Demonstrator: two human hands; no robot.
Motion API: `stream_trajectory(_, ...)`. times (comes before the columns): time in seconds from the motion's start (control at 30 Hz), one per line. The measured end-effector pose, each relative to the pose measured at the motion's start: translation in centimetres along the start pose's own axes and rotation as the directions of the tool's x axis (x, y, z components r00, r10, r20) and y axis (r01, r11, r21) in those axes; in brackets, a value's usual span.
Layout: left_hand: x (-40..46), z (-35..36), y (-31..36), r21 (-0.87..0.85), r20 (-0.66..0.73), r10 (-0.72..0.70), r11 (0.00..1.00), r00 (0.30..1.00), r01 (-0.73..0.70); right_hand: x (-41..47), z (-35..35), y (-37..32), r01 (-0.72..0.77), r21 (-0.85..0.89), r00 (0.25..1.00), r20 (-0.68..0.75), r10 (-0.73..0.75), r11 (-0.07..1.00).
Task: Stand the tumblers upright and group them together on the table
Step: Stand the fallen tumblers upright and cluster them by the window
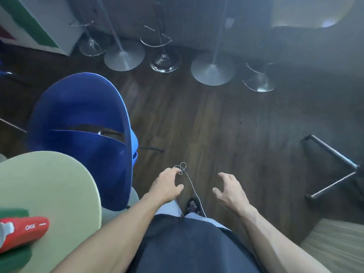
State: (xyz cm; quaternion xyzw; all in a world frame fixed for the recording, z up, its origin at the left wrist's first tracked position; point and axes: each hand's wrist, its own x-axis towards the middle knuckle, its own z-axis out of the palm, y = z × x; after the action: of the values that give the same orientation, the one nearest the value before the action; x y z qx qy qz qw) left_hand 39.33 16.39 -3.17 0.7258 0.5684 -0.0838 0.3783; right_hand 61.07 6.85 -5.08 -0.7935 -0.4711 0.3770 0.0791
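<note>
A red tumbler (23, 234) with white lettering lies on its side on the pale green round table (59, 190) at the lower left. It is cut off by the frame's left edge. My left hand (167, 185) hovers over the dark wooden floor with its fingers apart, its fingertips at a thin looped cord (182, 168). My right hand (231, 191) hovers beside it, fingers spread and curled, holding nothing. Both hands are to the right of the table and away from the tumbler.
A blue chair (82, 134) stands against the table's far side. Several metal stool and pole bases (212, 68) line the floor ahead. A black metal frame (332, 170) lies at the right. A green mat (15, 257) lies under the tumbler.
</note>
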Motion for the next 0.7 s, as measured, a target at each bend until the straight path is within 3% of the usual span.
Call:
stream_trajectory(0.4,17.4,-2.2,13.3,0.117,0.193,0.176,0.973,0.965,-0.201,10.1,-10.1,5.5,-0.205,0.129,0.967,-0.129,0.221,0.970)
stream_trajectory(0.7,32.5,-9.7,25.0,0.165,0.158,0.320,0.924,0.934,-0.344,22.9,-23.7,4.5,-0.197,0.144,0.934,-0.273,0.231,0.970)
